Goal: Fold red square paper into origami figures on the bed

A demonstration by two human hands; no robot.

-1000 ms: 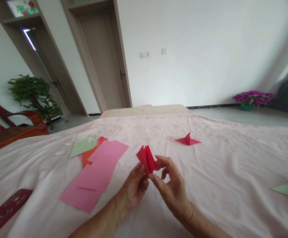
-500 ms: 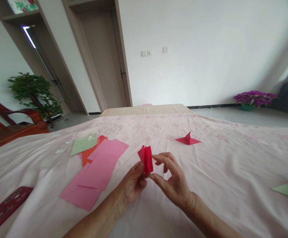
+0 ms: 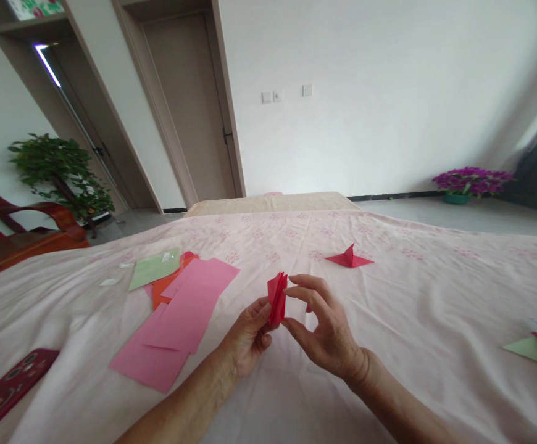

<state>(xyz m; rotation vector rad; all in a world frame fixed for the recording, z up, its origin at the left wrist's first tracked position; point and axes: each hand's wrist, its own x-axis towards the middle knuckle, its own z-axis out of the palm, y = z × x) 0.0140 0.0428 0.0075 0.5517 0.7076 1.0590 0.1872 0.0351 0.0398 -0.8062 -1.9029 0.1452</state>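
Observation:
A folded piece of red paper, with several layers standing upright, is held above the cloth in front of me. My left hand pinches its lower left side between thumb and fingers. My right hand is curved around its right side, with the thumb at the lower edge and a fingertip against the upper right edge. Farther off, a red folded paper shape with a raised point sits on the cloth. Left of my hands lie overlapping pink paper sheets.
A pale flowered tablecloth covers the table in wrinkles. Orange paper and a light green sheet lie at the left. A dark red phone rests at the near left. Green and blue folded papers are at the right edge.
The red paper has turned in my hands, so its left flap now faces me more and its layers look closer together. The fingers of my right hand have shifted along its right edge.

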